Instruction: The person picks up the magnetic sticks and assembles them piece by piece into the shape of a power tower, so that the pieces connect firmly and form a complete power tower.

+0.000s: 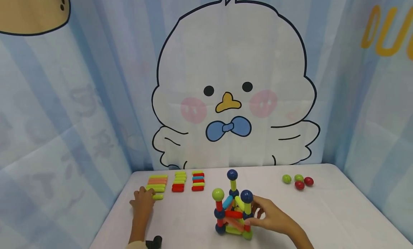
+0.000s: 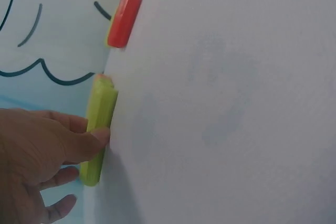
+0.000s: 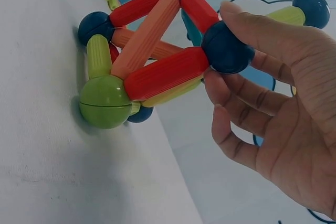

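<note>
A frame of toy rods and balls [image 1: 233,214] stands on the table, with red, orange, blue and yellow-green rods joined by navy and green balls. My right hand [image 1: 272,215] grips it from the right; in the right wrist view, thumb and fingers pinch a navy ball [image 3: 227,47] at one corner. At the far left, my left hand [image 1: 142,200] is by the group of rods. The left wrist view shows its thumb and finger pinching a yellow-green rod [image 2: 101,129]. Part of that rod is hidden by the thumb.
Yellow-green and red rods [image 1: 179,181] lie in a column beside the left group. Another column of mixed rods [image 1: 198,181] is to their right. Loose green balls [image 1: 286,179] and red balls [image 1: 299,185] sit at the back right. A printed curtain [image 1: 232,62] hangs behind the table.
</note>
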The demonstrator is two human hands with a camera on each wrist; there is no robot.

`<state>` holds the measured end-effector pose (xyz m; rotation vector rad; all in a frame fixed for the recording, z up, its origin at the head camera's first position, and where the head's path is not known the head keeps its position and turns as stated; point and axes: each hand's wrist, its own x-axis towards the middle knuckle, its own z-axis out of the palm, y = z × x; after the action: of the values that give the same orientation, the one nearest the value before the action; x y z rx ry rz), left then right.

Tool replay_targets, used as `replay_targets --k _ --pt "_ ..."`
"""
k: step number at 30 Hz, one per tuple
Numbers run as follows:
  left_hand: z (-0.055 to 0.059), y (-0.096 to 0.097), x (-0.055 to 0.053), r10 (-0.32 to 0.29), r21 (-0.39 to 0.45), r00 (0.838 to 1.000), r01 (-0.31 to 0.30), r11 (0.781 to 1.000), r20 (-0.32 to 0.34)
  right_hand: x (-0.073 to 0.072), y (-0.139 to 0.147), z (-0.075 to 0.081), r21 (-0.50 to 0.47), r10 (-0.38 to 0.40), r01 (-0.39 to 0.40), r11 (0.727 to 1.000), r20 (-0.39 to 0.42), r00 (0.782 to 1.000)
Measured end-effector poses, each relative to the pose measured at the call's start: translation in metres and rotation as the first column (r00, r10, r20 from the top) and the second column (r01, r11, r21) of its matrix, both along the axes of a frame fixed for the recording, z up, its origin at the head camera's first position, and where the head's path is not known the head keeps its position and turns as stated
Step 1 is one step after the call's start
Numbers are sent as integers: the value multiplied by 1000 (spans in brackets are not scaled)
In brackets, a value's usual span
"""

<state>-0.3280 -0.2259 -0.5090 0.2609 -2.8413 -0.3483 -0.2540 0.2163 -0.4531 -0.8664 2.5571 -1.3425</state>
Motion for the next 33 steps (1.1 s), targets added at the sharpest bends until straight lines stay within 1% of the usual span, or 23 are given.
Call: replay_targets --k 2,4,6,7,9,10,11,12,13,14,15,17,19,20,21,22,23,24,25,26,29,31,33 --pt "1 1 1 2 -25 999 -2 1000 32 0 0 1 5 -2 2 1000 2 1000" --pt "4 4 4 -9 -47 997 13 999 77 1 0 1 6 -1 1 1000 4 1000" --pt "6 9 7 -33 -64 994 40 997 108 1 0 1 8 1 -1 1000 2 1000" --pt "9 14 9 -51 -56 992 58 997 119 1 0 1 9 0 0 1000 3 1000" --pt "14 27 12 -93 20 988 91 996 122 1 0 0 11 -3 3 1000 4 1000" --pt "17 35 14 -125 83 986 116 990 111 1 1 0 13 -4 4 1000 5 1000" --pt "20 43 15 -169 166 982 153 974 88 1 1 0 14 -7 7 1000 7 1000" --pt "24 52 17 -218 251 974 196 948 63 1 1 0 14 -10 10 1000 8 1000" --pt "28 61 18 -269 346 963 242 906 31 1 1 0 14 -12 12 1000 8 1000" --pt "31 69 19 -319 444 948 285 850 2 1 1 -1 14 -14 14 1000 6 1000" --pt "34 78 20 -371 531 928 327 782 -26 1 0 -1 14 -15 15 1000 5 1000" --pt "41 96 21 -459 682 885 383 623 -77 1 0 -1 13 -19 19 1000 1 1000" --pt "47 112 22 -512 788 852 388 479 -108 0 0 -2 14 -23 23 1000 -5 1000" --pt "50 120 22 -529 829 840 376 414 -117 0 -1 -2 16 -25 25 1000 -7 1000" --pt "52 127 23 -544 856 829 370 361 -128 0 -1 -2 17 -26 26 1000 -7 1000" --pt "55 133 23 -553 876 822 361 319 -138 0 -1 -1 16 -27 27 999 -5 1000" --pt "56 139 24 -563 886 813 362 289 -149 0 -1 -1 16 -27 27 999 -3 1000" --pt "57 143 24 -569 894 808 359 268 -154 0 -1 -1 15 -27 27 1000 0 1000" --pt "58 148 25 -577 899 802 358 253 -157 0 -1 -1 14 -25 25 1000 2 1000" --pt "59 151 26 -583 903 797 354 242 -156 1 -1 -1 12 -24 24 1000 5 1000" --pt "59 157 28 -611 900 775 368 234 -158 1 -1 -1 4 -20 20 1000 12 1000" --pt "58 160 28 -623 899 766 372 230 -158 1 -1 -1 1 -22 22 1000 9 1000" --pt "57 162 28 -628 899 762 373 229 -156 2 -1 -1 1 -24 24 1000 5 1000"
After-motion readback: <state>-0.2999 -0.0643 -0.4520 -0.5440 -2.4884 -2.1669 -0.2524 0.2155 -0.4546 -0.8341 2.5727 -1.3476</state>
